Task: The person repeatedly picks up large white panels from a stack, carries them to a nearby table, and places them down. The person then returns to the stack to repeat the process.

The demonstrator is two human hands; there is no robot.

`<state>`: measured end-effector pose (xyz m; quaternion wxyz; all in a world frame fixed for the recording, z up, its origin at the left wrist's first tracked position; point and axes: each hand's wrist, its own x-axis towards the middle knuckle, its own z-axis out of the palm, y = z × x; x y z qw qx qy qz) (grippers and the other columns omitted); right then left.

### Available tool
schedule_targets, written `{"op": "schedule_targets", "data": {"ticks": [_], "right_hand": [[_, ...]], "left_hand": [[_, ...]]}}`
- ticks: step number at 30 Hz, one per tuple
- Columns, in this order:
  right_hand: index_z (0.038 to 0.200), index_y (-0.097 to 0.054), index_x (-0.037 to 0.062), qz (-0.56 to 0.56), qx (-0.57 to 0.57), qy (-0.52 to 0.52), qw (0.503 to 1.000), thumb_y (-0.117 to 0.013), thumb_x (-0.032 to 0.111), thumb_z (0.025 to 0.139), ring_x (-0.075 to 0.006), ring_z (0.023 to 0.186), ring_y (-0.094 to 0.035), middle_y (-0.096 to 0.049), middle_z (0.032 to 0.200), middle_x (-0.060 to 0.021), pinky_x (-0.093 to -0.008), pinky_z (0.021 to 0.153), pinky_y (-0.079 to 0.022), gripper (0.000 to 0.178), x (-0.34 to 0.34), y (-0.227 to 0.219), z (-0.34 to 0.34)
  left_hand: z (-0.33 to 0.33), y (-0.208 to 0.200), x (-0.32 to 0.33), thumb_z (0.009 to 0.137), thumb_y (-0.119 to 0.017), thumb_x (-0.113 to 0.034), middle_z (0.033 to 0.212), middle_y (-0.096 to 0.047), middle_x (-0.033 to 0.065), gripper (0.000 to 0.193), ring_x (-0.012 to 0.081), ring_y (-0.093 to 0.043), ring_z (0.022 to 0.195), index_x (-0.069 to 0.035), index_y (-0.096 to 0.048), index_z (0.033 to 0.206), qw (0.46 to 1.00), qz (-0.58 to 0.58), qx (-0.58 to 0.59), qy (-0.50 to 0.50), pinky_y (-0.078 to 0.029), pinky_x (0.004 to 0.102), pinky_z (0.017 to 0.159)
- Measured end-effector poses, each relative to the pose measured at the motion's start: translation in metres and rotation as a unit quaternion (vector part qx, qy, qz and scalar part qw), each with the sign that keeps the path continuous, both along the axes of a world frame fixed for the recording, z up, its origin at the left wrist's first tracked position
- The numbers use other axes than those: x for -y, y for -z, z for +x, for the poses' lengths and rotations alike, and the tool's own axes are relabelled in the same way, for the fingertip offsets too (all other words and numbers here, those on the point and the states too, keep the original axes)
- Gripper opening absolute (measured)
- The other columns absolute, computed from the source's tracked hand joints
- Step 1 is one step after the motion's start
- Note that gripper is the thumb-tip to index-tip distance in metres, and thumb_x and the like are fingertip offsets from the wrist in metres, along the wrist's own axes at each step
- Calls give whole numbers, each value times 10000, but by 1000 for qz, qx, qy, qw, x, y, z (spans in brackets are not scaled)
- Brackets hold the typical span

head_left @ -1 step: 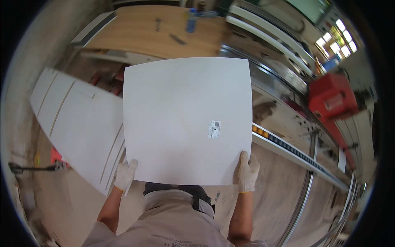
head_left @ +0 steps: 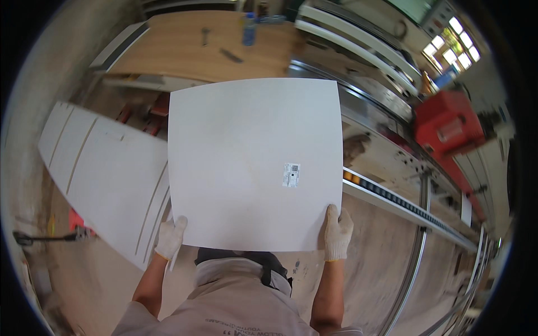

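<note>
A large white panel (head_left: pixel 252 129) with a small printed label (head_left: pixel 291 175) fills the middle of the view, held out in front of my body. My left hand (head_left: pixel 170 236), in a white knit glove, grips its lower left corner, thumb on the upper face. At the lower right corner my right hand (head_left: pixel 338 231), gloved the same way, clasps the edge with its thumb on top. The fingers of both hands are partly hidden beneath the panel. To the left, another white board (head_left: pixel 106 162) with dark grooves lies partly behind the held panel.
Beyond the panel is a wood-topped table (head_left: pixel 174 42) with a blue bottle (head_left: pixel 249 31) and small tools. A metal machine rail (head_left: pixel 403 210) runs along the right, below a red machine housing (head_left: pixel 448 123). A black-handled pallet jack or similar lever (head_left: pixel 45 237) juts in at left.
The surroundings have shifted slightly leftward in view, the table and red housing among them. Both hands keep the same hold on the panel.
</note>
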<state>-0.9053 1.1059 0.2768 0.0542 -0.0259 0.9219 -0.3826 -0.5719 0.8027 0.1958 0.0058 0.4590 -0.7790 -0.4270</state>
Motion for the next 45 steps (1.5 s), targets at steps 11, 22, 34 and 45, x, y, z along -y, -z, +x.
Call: {"op": "schedule_targets", "data": {"ticks": [11,22,34,45], "right_hand": [[1048,-701,-60,-91,61,121,987,-636,386,977,-328,858,-660,-703,922,-226,-425,838,-508,457,-22,14,-84],[1345,-574,1,251,-201,14,947,-761,323,867,-454,1279,-522,-551,1403,-223,-542,1041,-450,606,36,-17,-103],[1213,-597,-15,140,-288,-226,920,-875,493,711,-444,1176,-554,-592,1293,-196,-615,1014,-448,766,106,34,-86],[1253,-569,-11,51,-217,-197,955,-883,398,732,-458,1141,-582,-594,1276,-222,-559,954,-496,733,74,4,-67]], "left_hand": [[-199,-9,80,1050,-448,-598,610,-487,259,805,301,-452,590,112,-552,684,992,-52,-69,89,-397,516,642],[-315,-7,85,988,-452,-55,724,-617,237,269,451,-642,651,14,-520,1239,890,-237,-11,388,-498,566,601],[-333,-10,66,942,-530,-131,736,-637,209,219,425,-662,656,-35,-591,1129,890,-164,-67,421,-544,549,588],[-434,150,217,843,-635,-749,1121,-734,264,809,433,-693,1111,16,-722,1090,956,-178,197,128,-482,611,994]]}}
